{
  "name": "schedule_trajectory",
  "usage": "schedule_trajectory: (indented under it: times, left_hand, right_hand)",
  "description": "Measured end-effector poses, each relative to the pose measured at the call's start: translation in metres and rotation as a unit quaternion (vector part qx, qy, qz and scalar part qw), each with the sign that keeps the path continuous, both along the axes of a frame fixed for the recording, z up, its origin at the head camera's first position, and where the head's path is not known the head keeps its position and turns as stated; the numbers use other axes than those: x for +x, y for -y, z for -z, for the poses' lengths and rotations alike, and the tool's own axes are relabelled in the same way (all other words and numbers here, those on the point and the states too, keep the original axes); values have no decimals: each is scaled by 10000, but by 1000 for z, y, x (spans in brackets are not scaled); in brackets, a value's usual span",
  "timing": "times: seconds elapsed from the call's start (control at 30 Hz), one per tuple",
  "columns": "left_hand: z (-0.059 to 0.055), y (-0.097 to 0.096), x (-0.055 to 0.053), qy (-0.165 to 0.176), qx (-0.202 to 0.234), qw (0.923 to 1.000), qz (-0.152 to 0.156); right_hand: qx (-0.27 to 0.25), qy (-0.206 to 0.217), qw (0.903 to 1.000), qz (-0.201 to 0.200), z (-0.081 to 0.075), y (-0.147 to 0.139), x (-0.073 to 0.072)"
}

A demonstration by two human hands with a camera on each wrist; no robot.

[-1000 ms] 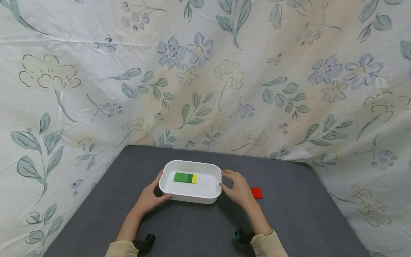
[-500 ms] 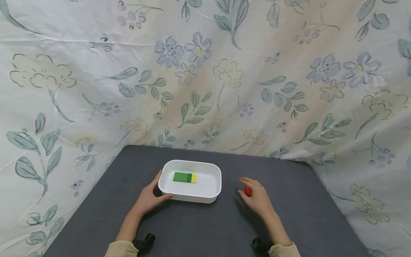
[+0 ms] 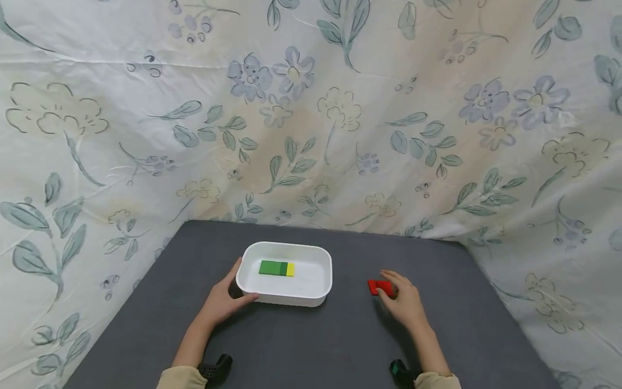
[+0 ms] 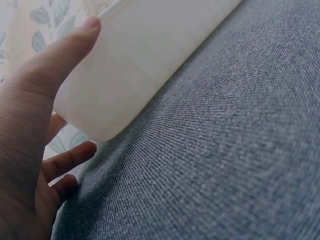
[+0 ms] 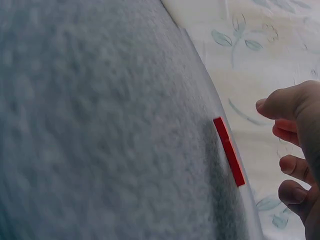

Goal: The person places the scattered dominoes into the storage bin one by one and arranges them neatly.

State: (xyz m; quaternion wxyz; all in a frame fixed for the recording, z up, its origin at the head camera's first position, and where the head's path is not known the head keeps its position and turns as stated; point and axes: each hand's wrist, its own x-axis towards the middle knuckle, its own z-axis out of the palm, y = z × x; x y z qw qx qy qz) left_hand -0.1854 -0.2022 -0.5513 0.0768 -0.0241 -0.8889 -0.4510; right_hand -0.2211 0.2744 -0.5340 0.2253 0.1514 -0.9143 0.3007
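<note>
In the head view, a white plastic tub (image 3: 291, 299) stands left of centre on the dark cloth. My left hand (image 3: 220, 303) grips its left end, thumb on the front rim and fingers around the side. The left wrist view shows that thumb (image 4: 75, 47) at the rim and some fingers apart below. Inside the tub lies a row of flat green blocks (image 3: 273, 267) with a yellow block (image 3: 290, 269) at its right. My right hand (image 3: 403, 302) hovers over red flat blocks (image 3: 372, 286), partly covering them. In the right wrist view its loosely bent fingers are apart from the red blocks (image 5: 230, 152).
Dark grey cloth (image 3: 311, 346) covers the table. A pale curtain (image 3: 311, 135) with flowers and leaves hangs behind and at both sides. Each wrist wears a black strap, the left strap (image 3: 217, 370) and the right strap (image 3: 402, 373).
My right hand has left the tub's right end and moved right to the red blocks. My left hand has stayed on the tub. The view has shifted slightly.
</note>
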Motion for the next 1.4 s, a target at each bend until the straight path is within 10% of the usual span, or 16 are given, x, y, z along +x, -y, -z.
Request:
schedule_trajectory:
  times: [1.4]
  left_hand:
    - [-5, 7, -8, -107, -23, 9999, 129]
  right_hand:
    - [-63, 1271, 9911, 383, 16, -21, -10]
